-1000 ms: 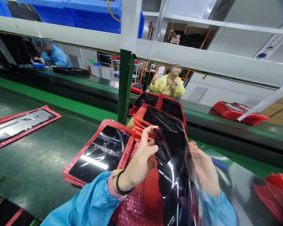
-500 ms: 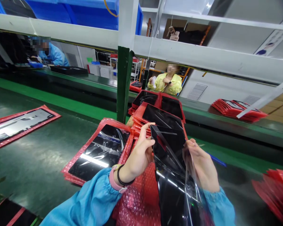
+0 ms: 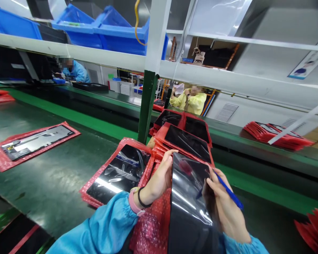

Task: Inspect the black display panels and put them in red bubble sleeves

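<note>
A black glossy screen panel (image 3: 190, 211) is tilted up in front of me, its surface reflecting the ceiling lights. My left hand (image 3: 160, 176) grips its upper left edge, thumb and fingers around the side. At the right edge is my right hand (image 3: 228, 204), closed around a slim blue pen-like stick (image 3: 229, 190), its fingertips against the panel's side. Whether a clear film still hangs along that edge I cannot make out. Under the panel lies red bubble wrap (image 3: 151, 225). Left of my left wrist, another black screen (image 3: 119, 173) rests on red bubble-wrap sleeves.
Stacked screens in red sleeves (image 3: 188, 141) stand behind the panel, beside a green post (image 3: 147, 109). A metallic panel (image 3: 39, 141) lies on red wrap at left. More red sleeves (image 3: 314, 225) are at lower right. Blue bins (image 3: 116, 35) sit overhead. Two people work beyond the bench.
My right hand has turned, and the blue stick now shows across its fingers. The clear film that stood off the panel's right side is less visible. The view has shifted slightly.
</note>
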`<state>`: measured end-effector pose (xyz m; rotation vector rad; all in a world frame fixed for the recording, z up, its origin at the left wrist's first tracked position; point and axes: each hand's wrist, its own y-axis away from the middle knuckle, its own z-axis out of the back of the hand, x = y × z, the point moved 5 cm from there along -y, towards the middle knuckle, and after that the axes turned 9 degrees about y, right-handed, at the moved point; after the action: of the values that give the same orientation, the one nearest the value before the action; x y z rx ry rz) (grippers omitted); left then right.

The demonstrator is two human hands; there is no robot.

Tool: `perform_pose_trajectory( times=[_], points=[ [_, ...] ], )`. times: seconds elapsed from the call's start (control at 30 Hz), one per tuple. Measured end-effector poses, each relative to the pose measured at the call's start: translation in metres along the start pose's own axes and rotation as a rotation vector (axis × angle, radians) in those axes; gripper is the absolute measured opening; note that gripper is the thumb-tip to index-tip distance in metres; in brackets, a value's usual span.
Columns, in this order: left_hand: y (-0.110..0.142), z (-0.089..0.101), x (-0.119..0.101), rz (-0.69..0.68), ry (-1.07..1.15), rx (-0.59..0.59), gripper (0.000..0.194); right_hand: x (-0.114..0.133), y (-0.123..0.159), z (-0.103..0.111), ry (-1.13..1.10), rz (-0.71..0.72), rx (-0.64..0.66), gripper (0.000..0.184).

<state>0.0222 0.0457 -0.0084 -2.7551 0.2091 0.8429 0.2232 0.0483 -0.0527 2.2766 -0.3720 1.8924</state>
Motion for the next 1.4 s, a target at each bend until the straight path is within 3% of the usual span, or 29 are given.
perform_pose_trajectory(
  times=[0.1, 0.23, 0.4, 0.57, 0.7, 0.93, 1.07, 1.2, 1.3, 1.4],
  points=[
    [0.011, 0.029, 0.002, 0.172, -0.092, -0.102, 0.052, -0.023, 0.000, 0.016, 0.035, -0.077, -0.085, 0.045],
    [0.041, 0.077, -0.006, 0.366, -0.309, -0.304, 0.064, -0.053, 0.000, 0.029, 0.063, -0.070, -0.117, 0.040],
    [0.070, 0.100, -0.001, 0.541, -0.377, -0.399, 0.054, -0.093, -0.001, 0.019, 0.105, -0.042, -0.097, 0.038],
    [0.070, 0.110, 0.013, 0.603, -0.405, -0.473, 0.045, -0.105, 0.003, -0.001, 0.157, 0.042, -0.019, 0.040],
    [0.061, 0.112, 0.015, 0.589, -0.411, -0.506, 0.040, -0.103, 0.009, -0.001, 0.232, 0.140, -0.040, 0.039],
    [0.037, 0.077, 0.025, 0.438, -0.530, -0.287, 0.026, -0.103, 0.016, 0.004, 0.313, 0.272, -0.057, 0.027],
    [0.035, 0.067, 0.033, 0.351, -0.550, -0.216, 0.042, -0.087, 0.025, 0.000, 0.406, 0.359, 0.032, 0.018],
    [0.044, 0.085, -0.002, 0.260, -0.622, -0.259, 0.051, -0.067, 0.020, 0.032, 0.568, 0.496, -0.027, 0.016],
    [0.050, 0.114, -0.054, 0.199, -0.713, -0.347, 0.058, -0.061, 0.005, 0.071, 0.731, 0.634, -0.124, 0.019],
    [0.051, 0.147, -0.105, 0.198, -0.755, -0.458, 0.064, -0.064, -0.008, 0.095, 0.880, 0.753, -0.112, 0.024]
  ],
)
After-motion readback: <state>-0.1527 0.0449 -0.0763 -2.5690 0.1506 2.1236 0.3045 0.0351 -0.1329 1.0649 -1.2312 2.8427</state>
